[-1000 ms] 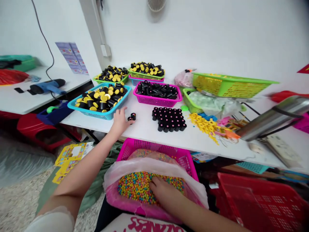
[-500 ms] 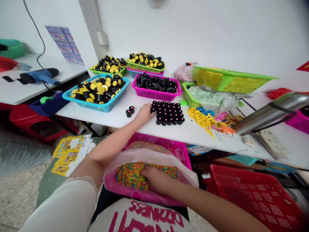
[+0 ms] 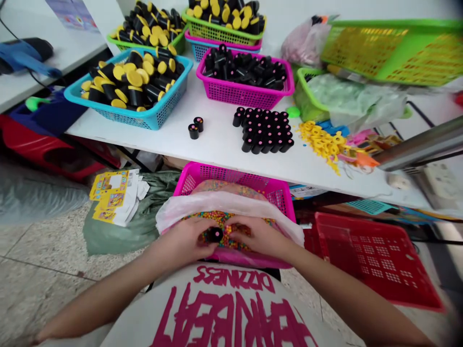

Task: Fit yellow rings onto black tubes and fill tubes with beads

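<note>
My left hand (image 3: 191, 241) is closed around a small black round tub (image 3: 216, 234) with a pink dot at its centre, low over a bag of colourful small beads (image 3: 213, 217). Facing it, my right hand (image 3: 258, 235) is curled into the beads, its fingertips partly hidden among them. The beads fill an open, whitish-pink plastic bag (image 3: 181, 205) set in a pink basket (image 3: 289, 202) at my lap. Beyond, on the white table (image 3: 213, 154), a tight block of black tubs (image 3: 267, 130) stands upright. Two more tubs (image 3: 194, 131) stand apart to its left, with bits of colour in their tops.
A blue basket (image 3: 155, 120) holds black tubs with yellow lids; a magenta basket (image 3: 242, 96) holds loose black ones. Yellow plastic pieces (image 3: 321, 142) lie at the right, near a metal post (image 3: 415, 144). A red crate (image 3: 376, 260) is low on the right.
My left hand has come back from the block of tubs with one tub, down to the bead bag. My right hand remains in the beads, now beside it. The view has tilted down.
</note>
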A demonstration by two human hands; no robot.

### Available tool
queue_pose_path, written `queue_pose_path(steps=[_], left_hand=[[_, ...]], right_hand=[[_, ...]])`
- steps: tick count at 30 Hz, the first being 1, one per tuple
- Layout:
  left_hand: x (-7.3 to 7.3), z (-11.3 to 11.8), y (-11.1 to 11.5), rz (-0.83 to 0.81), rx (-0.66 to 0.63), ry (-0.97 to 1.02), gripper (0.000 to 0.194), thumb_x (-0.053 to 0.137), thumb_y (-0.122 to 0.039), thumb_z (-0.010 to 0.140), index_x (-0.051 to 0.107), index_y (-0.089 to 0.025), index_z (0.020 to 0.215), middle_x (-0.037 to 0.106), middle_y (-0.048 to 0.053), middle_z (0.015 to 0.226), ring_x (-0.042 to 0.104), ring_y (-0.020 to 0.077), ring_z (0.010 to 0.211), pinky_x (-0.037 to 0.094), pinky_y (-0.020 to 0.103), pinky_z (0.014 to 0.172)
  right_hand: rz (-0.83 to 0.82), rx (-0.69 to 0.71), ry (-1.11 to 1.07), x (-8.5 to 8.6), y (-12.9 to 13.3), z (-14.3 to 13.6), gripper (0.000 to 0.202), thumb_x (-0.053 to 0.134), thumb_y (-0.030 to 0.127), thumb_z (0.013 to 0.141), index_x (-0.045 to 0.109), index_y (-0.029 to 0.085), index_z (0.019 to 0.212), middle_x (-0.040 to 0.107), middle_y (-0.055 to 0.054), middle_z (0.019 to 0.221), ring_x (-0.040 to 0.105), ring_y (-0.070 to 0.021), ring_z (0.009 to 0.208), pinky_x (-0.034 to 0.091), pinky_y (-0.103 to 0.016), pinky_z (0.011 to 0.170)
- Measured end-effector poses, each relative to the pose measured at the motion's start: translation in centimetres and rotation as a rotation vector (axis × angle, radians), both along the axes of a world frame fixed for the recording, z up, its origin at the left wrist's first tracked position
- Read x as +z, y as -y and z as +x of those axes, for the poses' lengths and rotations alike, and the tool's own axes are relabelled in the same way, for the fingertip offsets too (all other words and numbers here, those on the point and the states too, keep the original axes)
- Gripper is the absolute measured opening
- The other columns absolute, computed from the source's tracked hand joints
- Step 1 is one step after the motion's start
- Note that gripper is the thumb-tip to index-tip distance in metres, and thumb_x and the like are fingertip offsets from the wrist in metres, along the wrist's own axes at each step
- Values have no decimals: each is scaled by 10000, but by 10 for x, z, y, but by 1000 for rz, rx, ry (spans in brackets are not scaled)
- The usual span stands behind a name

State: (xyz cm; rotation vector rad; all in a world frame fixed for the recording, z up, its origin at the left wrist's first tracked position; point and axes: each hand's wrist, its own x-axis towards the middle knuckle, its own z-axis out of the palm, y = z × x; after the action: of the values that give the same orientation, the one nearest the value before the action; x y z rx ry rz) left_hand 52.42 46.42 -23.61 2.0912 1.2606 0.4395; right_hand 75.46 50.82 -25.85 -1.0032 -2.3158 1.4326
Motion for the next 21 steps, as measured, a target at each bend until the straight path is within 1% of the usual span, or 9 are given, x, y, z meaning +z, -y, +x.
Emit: queue_pose_path(steps=[2, 4, 6, 8, 11, 13, 15, 18, 21], left_hand=[[-17, 5, 3, -48, 72, 9, 292, 645, -224, 775, 649, -211, 1067, 723, 26, 967, 679, 191, 858, 528, 287, 776], [-25, 8, 3, -76, 91, 48, 301, 634, -235, 789, 646, -216, 1089, 725, 14, 931, 677, 173, 806, 526, 272, 737], [-27, 10, 2, -65, 96, 78, 332, 639, -248, 792, 634, -216, 1123, 723, 13, 945, 675, 171, 816, 526, 275, 748], [-27, 10, 1, -63, 89, 77, 330, 642, -258, 796, 632, -204, 1121, 722, 27, 968, 675, 183, 848, 527, 295, 773], [-28, 10, 1, -88, 72, 67, 315, 641, -250, 798, 636, -183, 1106, 719, 48, 997, 676, 200, 887, 531, 318, 801], [-31, 10, 1, -86, 76, 71, 363, 650, -227, 785, 624, -168, 1143, 707, 66, 1068, 668, 211, 960, 524, 336, 860], [-33, 10, 1, -77, 82, 81, 411, 659, -209, 775, 607, -161, 1180, 693, 76, 1124, 653, 217, 1021, 510, 345, 910], [-33, 10, 0, -80, 72, 101, 398, 653, -205, 786, 601, -179, 1180, 691, 67, 1134, 651, 205, 1029, 510, 334, 912], [-33, 11, -2, -71, 56, 122, 345, 645, -225, 808, 609, -189, 1150, 692, 62, 1123, 655, 197, 1009, 515, 323, 888]], right_hand=[[42, -12, -13, 4, 2, 0, 256, 521, 185, 923, 637, 209, 1149, 684, -35, 1106, 631, -148, 997, 488, -300, 904], [159, -23, -18, 3, 5, 0, 286, 495, 166, 930, 630, 212, 1178, 665, -49, 1156, 614, -152, 1056, 482, -314, 945], [316, -7, -1, -2, 9, 0, 348, 459, 122, 929, 610, 209, 1230, 620, -75, 1230, 576, -165, 1134, 473, -334, 983], [462, 31, 57, -5, 14, -1, 397, 432, 102, 929, 577, 194, 1287, 575, -113, 1272, 549, -196, 1169, 481, -369, 986], [624, 104, 178, -3, 21, -5, 395, 436, 143, 947, 538, 140, 1329, 549, -166, 1269, 535, -254, 1168, 496, -425, 968], [697, 162, 234, 4, 23, -8, 378, 442, 153, 951, 546, 100, 1311, 554, -180, 1252, 520, -279, 1181, 487, -435, 985], [752, 197, 258, 10, 24, -11, 358, 431, 143, 954, 562, 82, 1281, 573, -172, 1215, 519, -277, 1178, 478, -420, 1004], [812, 189, 235, 14, 22, -12, 344, 425, 144, 960, 565, 90, 1270, 590, -156, 1167, 535, -256, 1153, 478, -406, 1006], [827, 157, 196, 14, 21, -9, 336, 432, 169, 967, 556, 134, 1278, 582, -131, 1187, 526, -234, 1170, 482, -387, 1003]])
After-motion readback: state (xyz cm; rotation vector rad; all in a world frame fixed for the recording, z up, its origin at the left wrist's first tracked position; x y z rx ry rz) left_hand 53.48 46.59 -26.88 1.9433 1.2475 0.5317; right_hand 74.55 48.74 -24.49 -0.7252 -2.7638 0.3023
